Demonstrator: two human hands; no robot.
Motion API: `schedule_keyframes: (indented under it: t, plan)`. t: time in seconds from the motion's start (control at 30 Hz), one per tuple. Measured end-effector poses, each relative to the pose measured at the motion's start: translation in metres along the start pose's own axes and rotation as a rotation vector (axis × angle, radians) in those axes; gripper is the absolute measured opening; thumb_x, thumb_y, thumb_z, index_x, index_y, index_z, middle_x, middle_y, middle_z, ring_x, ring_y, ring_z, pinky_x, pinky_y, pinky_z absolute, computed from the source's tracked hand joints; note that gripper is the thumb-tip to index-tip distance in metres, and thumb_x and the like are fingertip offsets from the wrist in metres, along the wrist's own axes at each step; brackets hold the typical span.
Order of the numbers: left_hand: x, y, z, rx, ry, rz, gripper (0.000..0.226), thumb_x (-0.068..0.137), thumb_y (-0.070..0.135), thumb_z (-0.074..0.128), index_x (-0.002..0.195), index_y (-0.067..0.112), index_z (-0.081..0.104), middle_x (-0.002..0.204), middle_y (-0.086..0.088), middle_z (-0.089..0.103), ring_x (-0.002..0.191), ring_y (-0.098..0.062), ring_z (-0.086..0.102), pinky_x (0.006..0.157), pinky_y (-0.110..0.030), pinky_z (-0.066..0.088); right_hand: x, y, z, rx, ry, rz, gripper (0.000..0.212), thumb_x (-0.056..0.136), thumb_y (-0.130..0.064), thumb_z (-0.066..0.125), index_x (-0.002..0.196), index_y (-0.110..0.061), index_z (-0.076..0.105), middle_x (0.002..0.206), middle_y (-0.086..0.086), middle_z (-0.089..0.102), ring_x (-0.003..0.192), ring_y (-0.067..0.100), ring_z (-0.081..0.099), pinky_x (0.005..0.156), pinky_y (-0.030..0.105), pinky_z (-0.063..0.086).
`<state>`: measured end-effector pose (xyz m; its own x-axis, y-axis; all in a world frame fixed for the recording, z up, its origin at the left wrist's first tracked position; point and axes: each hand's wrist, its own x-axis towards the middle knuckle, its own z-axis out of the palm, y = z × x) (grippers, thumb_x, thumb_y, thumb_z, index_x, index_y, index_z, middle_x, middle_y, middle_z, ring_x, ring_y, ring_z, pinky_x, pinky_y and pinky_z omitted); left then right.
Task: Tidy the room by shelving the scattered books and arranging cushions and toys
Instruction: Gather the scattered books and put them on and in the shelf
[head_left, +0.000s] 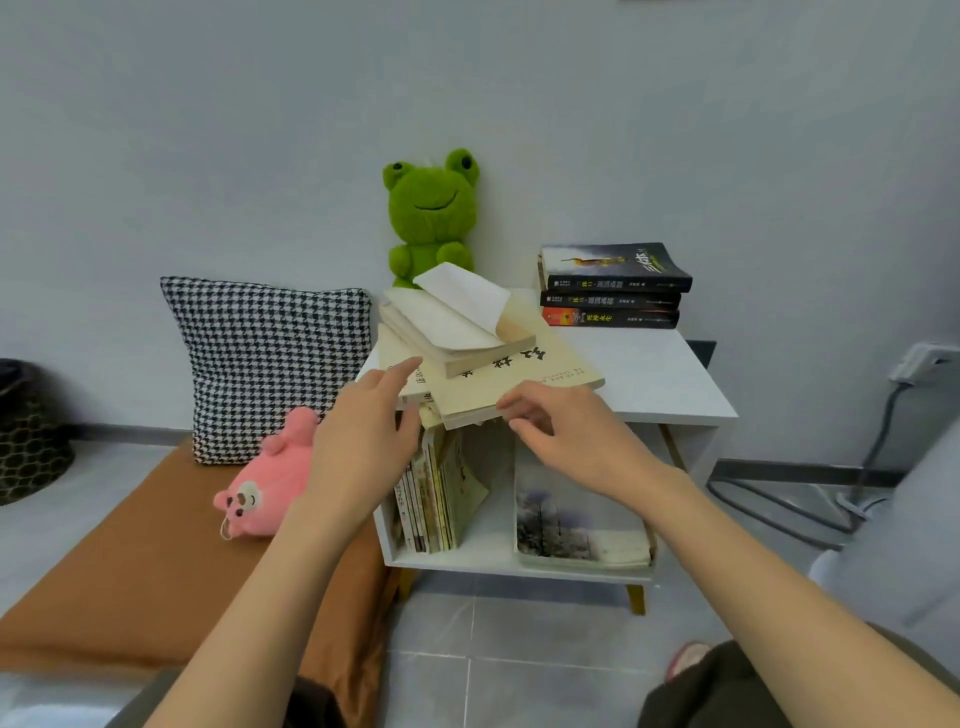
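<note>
A messy pile of cream books (498, 364) lies on the front left corner of a white side table (670, 379); the top one has its cover curled open. My left hand (363, 436) reaches toward the pile's left edge with fingers extended, holding nothing. My right hand (566, 431) hovers at the pile's front edge, fingers loosely bent, empty. Three dark books (613, 286) are stacked at the table's back right. A green frog plush (431, 213) sits against the wall. A pink plush (265, 483) lies on the brown mat beside a houndstooth cushion (270, 358).
Under the tabletop, upright books (431, 493) fill the left compartment and a large book with a tree picture (576, 514) leans in the right one. A dark patterned basket (26, 431) stands far left. Cables and a wall socket (919, 364) are at right.
</note>
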<state>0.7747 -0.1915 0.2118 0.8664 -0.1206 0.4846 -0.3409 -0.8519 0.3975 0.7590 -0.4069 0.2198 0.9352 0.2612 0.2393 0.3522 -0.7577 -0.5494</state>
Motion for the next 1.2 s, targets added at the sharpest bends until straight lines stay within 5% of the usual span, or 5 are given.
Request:
schedule_keyframes:
  t: [0.27,0.37,0.7,1.03,1.2]
  plan:
    - [0.023,0.012,0.014,0.037,0.036,-0.021,0.048,0.096,0.027,0.048,0.143,0.024,0.039,0.138,-0.002,0.046,0.127,-0.021,0.037,0.096,-0.033,0.037,0.062,0.011,0.005,-0.026,0.393,-0.006,0.025,0.095,-0.023,0.054,0.119,-0.022,0.06,0.111,-0.004,0.065,0.103,0.013,0.056,0.088,0.031,0.048]
    - [0.036,0.008,0.022,-0.02,-0.035,-0.081,0.049,0.098,0.03,0.043,0.145,0.022,0.036,0.142,-0.004,0.045,0.132,-0.022,0.035,0.106,-0.035,0.03,0.082,0.018,0.015,0.099,0.289,0.138,0.04,0.096,-0.029,0.051,0.135,-0.019,0.049,0.136,-0.004,0.052,0.126,0.015,0.044,0.101,0.031,0.037]
    - [0.059,-0.016,0.03,-0.113,-0.124,-0.109,0.043,0.094,0.006,0.04,0.134,0.016,0.053,0.137,-0.003,0.053,0.126,-0.02,0.046,0.102,-0.033,0.036,0.103,0.023,0.03,-0.138,0.126,0.037,0.033,0.101,-0.034,0.039,0.127,-0.038,0.059,0.143,-0.007,0.049,0.136,0.03,0.031,0.113,0.046,0.025]
    - [0.049,-0.016,0.026,-0.086,0.045,0.029,0.045,0.094,0.005,0.046,0.139,0.012,0.047,0.142,-0.005,0.045,0.132,-0.021,0.037,0.109,-0.03,0.027,0.086,0.024,0.024,-0.059,0.116,0.014,0.031,0.102,-0.032,0.036,0.117,-0.033,0.063,0.127,-0.003,0.059,0.122,0.02,0.046,0.097,0.047,0.042]
    - [0.035,-0.008,0.03,0.162,0.003,0.222,0.066,0.07,-0.013,0.062,0.129,0.015,0.057,0.136,-0.003,0.055,0.133,-0.03,0.042,0.109,-0.053,0.029,0.046,0.026,0.001,-0.112,0.138,-0.072,0.031,0.102,-0.014,0.04,0.123,-0.017,0.062,0.126,0.001,0.06,0.116,0.017,0.05,0.092,0.035,0.045]
